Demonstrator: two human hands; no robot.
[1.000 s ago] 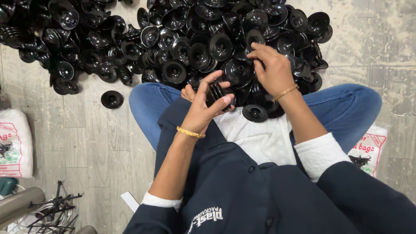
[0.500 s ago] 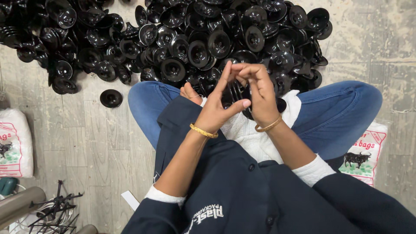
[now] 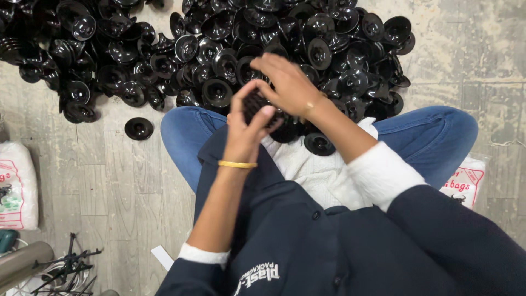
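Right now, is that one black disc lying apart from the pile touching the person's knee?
No, the lone black disc lies on bare floor, apart from the blue-jeaned knee.

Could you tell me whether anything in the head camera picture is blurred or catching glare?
Head view: the right hand is slightly motion-blurred, as is the ridged black plastic piece gripped by the left hand; the heap of glossy black plastic discs shows small white highlights; the grey plank floor is evenly lit and sharp.
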